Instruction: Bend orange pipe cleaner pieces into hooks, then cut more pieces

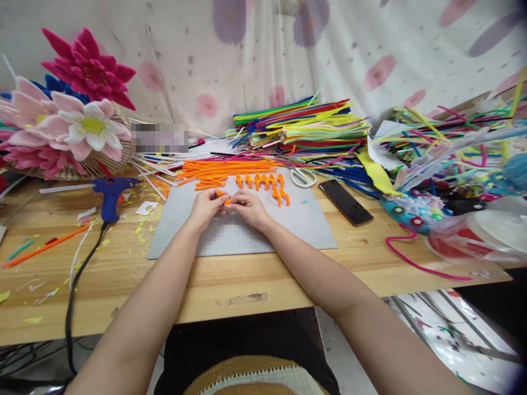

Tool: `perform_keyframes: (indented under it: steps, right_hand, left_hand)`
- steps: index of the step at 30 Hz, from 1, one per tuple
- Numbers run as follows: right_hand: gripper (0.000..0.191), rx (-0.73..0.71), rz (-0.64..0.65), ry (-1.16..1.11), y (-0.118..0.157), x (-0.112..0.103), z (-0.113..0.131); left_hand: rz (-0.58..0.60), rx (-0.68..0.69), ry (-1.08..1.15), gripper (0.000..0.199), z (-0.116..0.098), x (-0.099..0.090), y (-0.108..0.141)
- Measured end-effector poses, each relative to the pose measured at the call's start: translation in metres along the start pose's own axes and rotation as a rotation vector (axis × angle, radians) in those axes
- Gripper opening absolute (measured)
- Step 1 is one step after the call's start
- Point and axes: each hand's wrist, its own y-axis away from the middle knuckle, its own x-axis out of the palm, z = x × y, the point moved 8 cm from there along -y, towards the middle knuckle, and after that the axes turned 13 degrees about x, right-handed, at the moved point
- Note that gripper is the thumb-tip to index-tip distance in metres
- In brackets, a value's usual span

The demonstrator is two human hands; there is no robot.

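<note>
Over the grey cutting mat [242,236], my left hand [207,207] and my right hand [248,208] meet with fingers pinched on a small orange piece [226,202]. Its shape is partly hidden by my fingers. Just behind the hands lie several orange petal-shaped pieces [264,180] in a row, with more of them [280,196] a little nearer. Straight orange fuzzy stems [230,167] are piled at the mat's back edge. White-handled scissors [303,177] rest at its back right corner.
A blue glue gun [109,197] with a black cord stands left, below fuzzy flowers [93,126]. A black phone [346,202] lies right of the mat. Bundles of coloured stems [304,129] are heaped behind. At the far right are a plastic tub [481,233] and a pink stem [428,267].
</note>
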Motion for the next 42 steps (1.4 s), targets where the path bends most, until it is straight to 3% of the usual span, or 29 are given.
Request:
perform_keyframes:
  steps: [5, 13, 23, 28, 35, 42]
  right_hand:
    - [0.009, -0.007, 0.090, -0.027, 0.002, 0.007, 0.001]
    - [0.011, -0.019, -0.020, -0.003, -0.002, 0.000, 0.001]
    - [0.010, -0.033, -0.061, 0.077, -0.002, -0.002, 0.000]
    - [0.009, -0.048, 0.010, 0.031, -0.003, 0.002, -0.001]
    - [0.012, 0.009, 0.126, -0.018, -0.006, 0.009, -0.007]
    - [0.009, 0.001, 0.013, -0.017, -0.006, 0.003, -0.009]
  left_hand:
    - [0.040, -0.032, 0.013, 0.036, -0.001, 0.004, 0.003]
    - [0.019, -0.004, 0.088, 0.038, -0.005, -0.001, 0.001]
    - [0.024, 0.114, -0.068, 0.029, -0.014, -0.001, -0.001]
    - [0.028, 0.109, -0.026, 0.028, -0.012, -0.001, -0.001]
    - [-0.032, 0.247, -0.020, 0.029, -0.017, 0.000, -0.004]
    - [-0.033, 0.139, 0.017, 0.026, -0.009, 0.005, -0.004]
